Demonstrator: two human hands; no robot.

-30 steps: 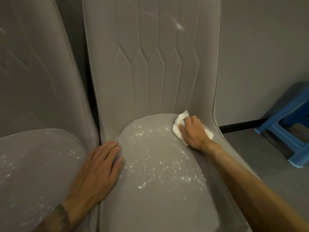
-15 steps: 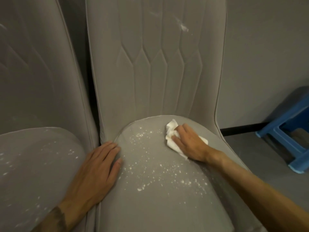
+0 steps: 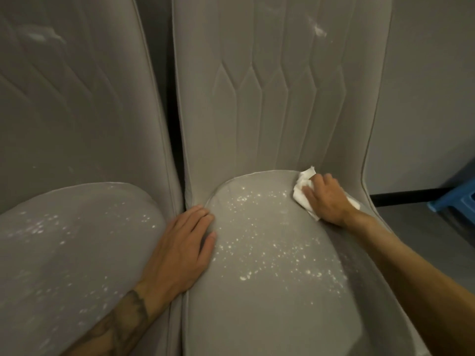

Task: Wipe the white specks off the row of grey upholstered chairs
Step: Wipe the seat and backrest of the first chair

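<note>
Two grey upholstered chairs stand side by side. The right chair (image 3: 270,317) has white specks (image 3: 259,242) scattered across the middle of its seat and a white smear (image 3: 320,30) high on its backrest. My right hand (image 3: 326,199) presses a crumpled white tissue (image 3: 302,194) onto the seat's back right corner, fingers curled over it. My left hand (image 3: 180,247) lies flat on the seat's left edge, fingers straight, holding nothing. The left chair (image 3: 64,253) also carries specks on its seat.
A grey wall (image 3: 424,86) rises right of the chairs, with a dark baseboard (image 3: 401,197) at its foot. A blue plastic stool (image 3: 457,199) stands on the grey floor at the far right.
My right hand slid the tissue leftward over the seat, then back to the seat's back right corner. The view shifted, showing more of the left chair. My left hand stayed put.
</note>
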